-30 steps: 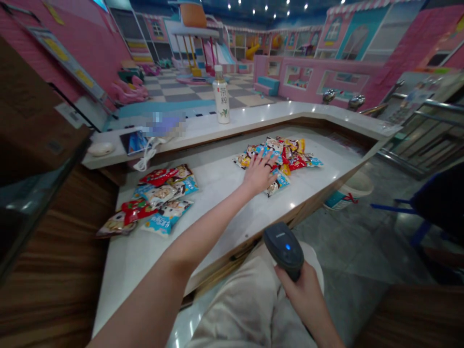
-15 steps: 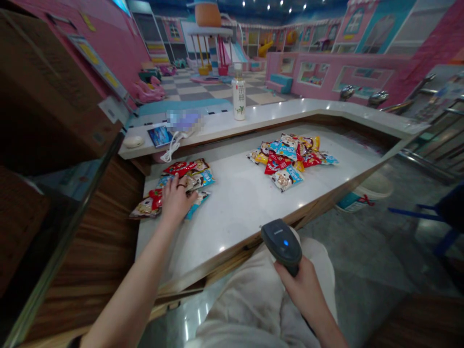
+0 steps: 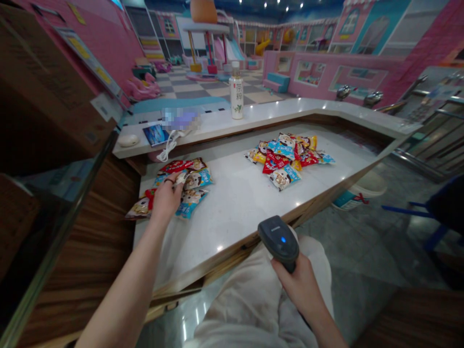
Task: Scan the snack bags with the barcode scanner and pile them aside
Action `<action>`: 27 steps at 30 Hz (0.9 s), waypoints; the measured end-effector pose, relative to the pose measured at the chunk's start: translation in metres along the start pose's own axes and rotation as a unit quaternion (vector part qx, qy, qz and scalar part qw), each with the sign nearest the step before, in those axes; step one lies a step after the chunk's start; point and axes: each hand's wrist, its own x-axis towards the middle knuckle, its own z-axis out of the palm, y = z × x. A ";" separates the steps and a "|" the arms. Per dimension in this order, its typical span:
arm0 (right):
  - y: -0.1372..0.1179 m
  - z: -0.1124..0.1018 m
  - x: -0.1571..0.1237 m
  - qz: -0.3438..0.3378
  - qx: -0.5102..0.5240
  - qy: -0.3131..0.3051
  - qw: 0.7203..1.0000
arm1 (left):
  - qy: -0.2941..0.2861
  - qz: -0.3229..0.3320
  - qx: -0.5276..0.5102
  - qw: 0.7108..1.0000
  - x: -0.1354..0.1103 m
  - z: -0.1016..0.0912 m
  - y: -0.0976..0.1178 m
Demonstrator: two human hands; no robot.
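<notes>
My left hand (image 3: 165, 197) rests on the left pile of snack packets (image 3: 192, 186) on the white counter (image 3: 239, 203), its fingers curled round the edge of one pale packet. My right hand (image 3: 300, 286) is over my lap, closed round the handle of a dark barcode scanner (image 3: 279, 238) with a blue light on top. A second pile of red, blue and yellow snack packets (image 3: 288, 157) lies farther right on the counter, away from both hands.
A raised ledge (image 3: 290, 111) behind the counter carries a white drink bottle (image 3: 237, 96), a phone (image 3: 154, 134) with a white cable and a small white dish (image 3: 127, 140). A brown cardboard box (image 3: 43, 82) stands at the left. A pail (image 3: 358, 193) sits on the floor.
My left hand left the right pile and crossed to the left pile, where its fingers have curled on a packet. The scanner in my right hand has barely moved.
</notes>
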 end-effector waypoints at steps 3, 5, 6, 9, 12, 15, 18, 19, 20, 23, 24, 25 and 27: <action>0.001 0.001 0.000 0.006 0.001 0.001 1.000 | 0.050 -0.046 -0.111 0.992 -0.007 -0.011 0.021; 0.001 0.002 0.001 0.003 0.003 -0.003 1.000 | 0.065 -0.091 -0.262 0.958 -0.011 -0.009 0.040; 0.000 0.002 0.002 0.002 0.005 -0.005 1.000 | 0.055 -0.123 -0.357 0.924 -0.014 -0.004 0.050; -0.003 0.003 0.005 -0.001 0.012 -0.007 1.000 | -0.038 -0.228 -0.583 0.779 -0.023 0.017 0.079; -0.006 0.006 0.007 -0.006 0.022 -0.009 1.000 | -0.135 -0.275 -0.649 0.696 -0.037 0.044 0.100; -0.007 0.010 0.011 -0.011 0.025 -0.013 1.000 | -0.184 -0.275 -0.649 0.685 -0.051 0.069 0.111; -0.007 0.015 0.016 -0.021 0.039 -0.022 0.999 | -0.203 -0.262 -0.640 0.693 -0.060 0.089 0.113; -0.008 0.017 0.018 -0.025 0.043 -0.026 0.998 | -0.210 -0.256 -0.639 0.695 -0.062 0.093 0.113; -0.009 0.019 0.020 -0.028 0.045 -0.025 0.998 | -0.216 -0.250 -0.638 0.696 -0.064 0.096 0.112; -0.012 0.022 0.024 -0.034 0.045 -0.021 0.998 | -0.227 -0.233 -0.640 0.696 -0.066 0.100 0.110; -0.014 0.022 0.025 -0.034 0.043 -0.020 0.998 | -0.224 -0.233 -0.640 0.697 -0.066 0.100 0.109; -0.015 0.022 0.026 -0.033 0.043 -0.020 0.998 | -0.221 -0.237 -0.640 0.697 -0.066 0.100 0.109; -0.017 0.021 0.027 -0.030 0.041 -0.021 0.999 | -0.220 -0.248 -0.643 0.691 -0.067 0.098 0.110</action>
